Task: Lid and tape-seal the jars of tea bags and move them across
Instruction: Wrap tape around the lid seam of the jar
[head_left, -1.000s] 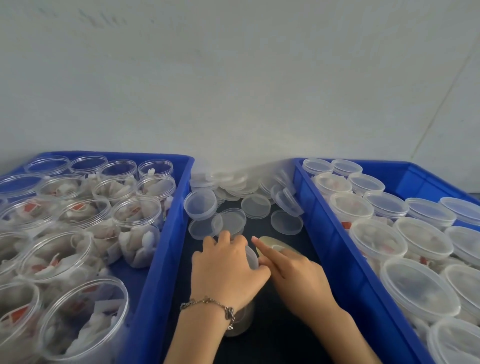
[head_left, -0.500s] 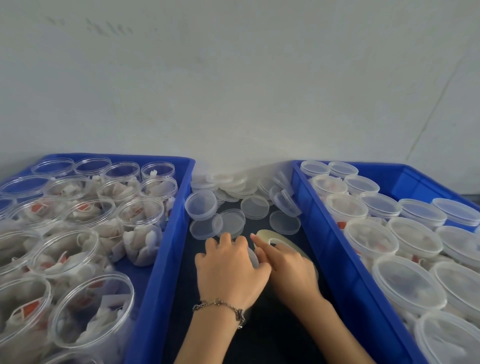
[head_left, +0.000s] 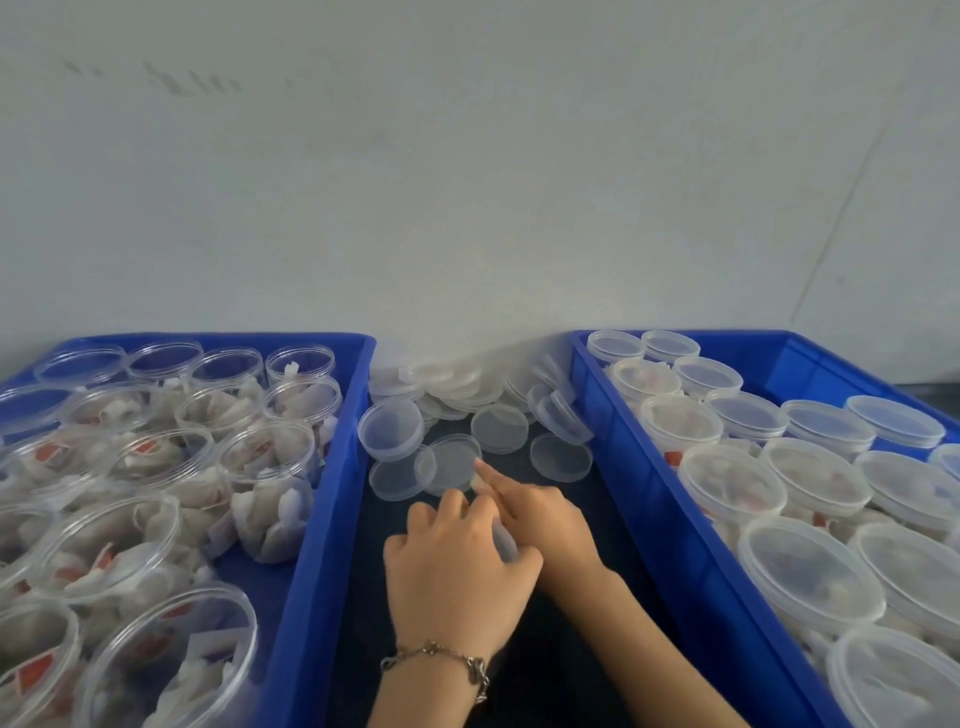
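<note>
Head view: at 9 o'clock a blue bin (head_left: 332, 467) holds open jars (head_left: 270, 467) of tea bags. At 6 o'clock the left hand (head_left: 457, 566) still wraps the lid (head_left: 506, 543) of the jar on the dark surface (head_left: 561, 670), its grip clasped round it. The right hand (head_left: 540, 519) has slid its forefinger forward; whether its grip holds anything cannot be told, and the tape roll seen before is now hidden. Loose lids (head_left: 498, 428) lie at 12 o'clock. Lidded jars (head_left: 732, 483) fill the bin (head_left: 654, 467) at 3 o'clock.

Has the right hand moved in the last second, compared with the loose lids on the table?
Yes. The right hand has reached forward: its fingertip now touches the near edge of a loose lid it sat short of before.
</note>
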